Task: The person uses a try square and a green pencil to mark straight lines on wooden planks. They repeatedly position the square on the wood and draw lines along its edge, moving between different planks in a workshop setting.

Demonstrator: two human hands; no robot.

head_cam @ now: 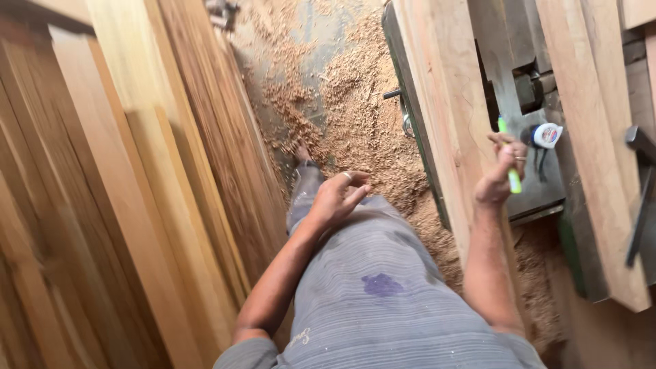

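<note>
The right hand [501, 179] is gripping a green marker [510, 167], fingers clamped around it, over the board [444, 102] on the machine at right. The left hand [337, 198] is hanging loose, fingers apart, holding nothing. Advisable: steady the board before marking.

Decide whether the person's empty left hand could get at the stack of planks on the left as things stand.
Probably yes. The left hand is open and holds nothing, and the planks lean close beside that arm with nothing between them. The right hand is busy holding a green marker.
</note>
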